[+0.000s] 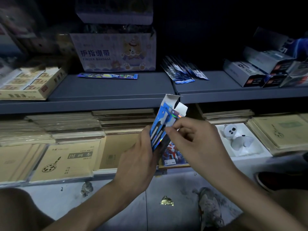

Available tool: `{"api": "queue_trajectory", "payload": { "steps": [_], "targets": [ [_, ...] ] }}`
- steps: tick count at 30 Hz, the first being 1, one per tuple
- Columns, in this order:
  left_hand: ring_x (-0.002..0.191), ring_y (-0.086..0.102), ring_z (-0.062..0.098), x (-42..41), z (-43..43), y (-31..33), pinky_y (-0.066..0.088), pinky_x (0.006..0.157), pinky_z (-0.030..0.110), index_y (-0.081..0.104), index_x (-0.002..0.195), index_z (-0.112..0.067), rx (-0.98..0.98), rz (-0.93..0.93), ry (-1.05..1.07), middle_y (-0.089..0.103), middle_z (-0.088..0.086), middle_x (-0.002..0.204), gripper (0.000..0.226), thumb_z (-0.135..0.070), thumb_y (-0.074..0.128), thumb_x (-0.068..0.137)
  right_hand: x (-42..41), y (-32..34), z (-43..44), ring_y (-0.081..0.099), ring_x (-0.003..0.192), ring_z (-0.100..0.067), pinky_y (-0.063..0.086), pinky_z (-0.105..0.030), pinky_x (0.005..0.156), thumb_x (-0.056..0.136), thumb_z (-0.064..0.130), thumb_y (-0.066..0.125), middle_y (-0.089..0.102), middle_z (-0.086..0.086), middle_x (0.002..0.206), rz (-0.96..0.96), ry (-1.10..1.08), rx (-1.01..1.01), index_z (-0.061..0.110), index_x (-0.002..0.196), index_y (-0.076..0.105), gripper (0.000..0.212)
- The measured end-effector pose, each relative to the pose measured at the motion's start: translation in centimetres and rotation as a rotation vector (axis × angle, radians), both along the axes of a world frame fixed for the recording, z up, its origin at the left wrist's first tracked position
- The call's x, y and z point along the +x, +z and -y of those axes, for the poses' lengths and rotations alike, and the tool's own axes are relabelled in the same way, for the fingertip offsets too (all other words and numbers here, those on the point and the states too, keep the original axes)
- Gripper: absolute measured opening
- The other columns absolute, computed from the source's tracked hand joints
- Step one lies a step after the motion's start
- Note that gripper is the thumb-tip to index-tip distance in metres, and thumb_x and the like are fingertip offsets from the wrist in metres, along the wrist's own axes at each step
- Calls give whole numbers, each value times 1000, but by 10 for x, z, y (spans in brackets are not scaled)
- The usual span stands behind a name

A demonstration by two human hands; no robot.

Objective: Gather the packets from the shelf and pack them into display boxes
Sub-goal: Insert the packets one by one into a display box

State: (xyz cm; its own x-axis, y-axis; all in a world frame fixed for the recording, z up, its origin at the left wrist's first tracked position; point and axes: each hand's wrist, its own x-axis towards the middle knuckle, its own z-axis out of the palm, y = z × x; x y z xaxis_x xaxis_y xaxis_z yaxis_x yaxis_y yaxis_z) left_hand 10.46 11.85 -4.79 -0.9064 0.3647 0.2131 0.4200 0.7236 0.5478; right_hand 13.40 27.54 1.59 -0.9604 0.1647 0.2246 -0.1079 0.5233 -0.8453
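Note:
My left hand [140,154] grips a tall blue display box [164,124] from its lower left, holding it tilted with its white top flaps open. My right hand [191,139] pinches the box's right edge near the opening, fingers curled on shiny packets that stick out of it. On the grey shelf [116,90] above lies a fan of several blue packets [183,70], and one flat blue packet [107,76] lies in front of the bear-printed box. Closed grey-blue display boxes [260,72] are stacked at the shelf's right.
A white "Finger Bandage" carton [115,52] stands at the shelf's back. A yellow tray of small boxes [28,82] sits at left. Below are stacks of brown notebooks [66,160], a colourful packet [173,155] and a white toy in a tray [236,137]. A gold wrapper [167,201] lies on the floor.

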Motion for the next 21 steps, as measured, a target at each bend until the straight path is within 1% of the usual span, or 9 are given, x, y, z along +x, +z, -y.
{"api": "queue_trajectory", "payload": {
  "steps": [2,4,9,11,13,16,18,19,21],
  "targets": [
    [71,58,14,0,1,0,28,51,25,23,146,-31,-31,-15,15,55,-13,109,61,-62,18,94,0,-1,1,50,49,-14,46,-36,54,94,23,71,58,6,54,-22,-13,20,19,69,65,26],
    [81,64,20,-2,4,-2,33,57,31,22,146,-30,-28,-25,16,58,-9,113,57,-55,24,95,1,2,0,48,48,-13,44,-36,52,94,19,71,56,4,53,-65,-30,-6,16,67,62,28],
    [79,65,19,-4,8,-4,44,57,33,21,144,-29,1,-29,14,61,-8,112,63,-65,17,92,2,10,-5,40,48,-7,35,-28,51,93,10,69,46,9,49,-152,-54,-131,13,64,56,32],
    [78,65,19,-5,9,-4,43,56,33,21,144,-30,6,-21,26,62,-9,110,64,-66,17,91,2,10,-5,39,49,-8,34,-29,50,94,11,69,46,10,50,-159,-49,-148,13,65,55,32],
    [77,65,19,-5,8,-5,36,53,30,21,143,-29,2,-23,27,62,-9,110,58,-59,23,93,3,8,-2,44,50,-13,38,-33,50,94,24,71,51,8,53,-142,-38,-180,18,69,58,28],
    [78,65,23,-2,6,-4,34,55,32,18,142,-30,12,-10,16,60,-5,113,56,-52,24,91,4,4,4,63,57,-17,54,-39,55,84,48,75,69,4,66,-36,-44,-151,26,84,69,23],
    [79,64,23,-1,5,-4,34,57,33,18,144,-29,18,4,9,59,-6,114,59,-51,24,90,4,1,7,69,63,-15,59,-42,62,86,43,78,73,7,72,-12,-45,-106,31,89,73,14],
    [80,64,23,-1,4,-4,35,58,33,18,146,-28,16,8,3,59,-6,114,60,-51,25,90,3,-1,8,69,63,-14,58,-42,62,88,38,77,73,9,72,-18,-53,-94,31,88,72,9],
    [82,64,23,-1,4,-4,36,59,34,19,146,-28,16,13,-5,58,-7,113,61,-51,26,90,3,-3,7,66,57,-13,57,-40,61,91,31,75,71,9,68,-42,-82,-76,29,83,71,10]
  ]
}}
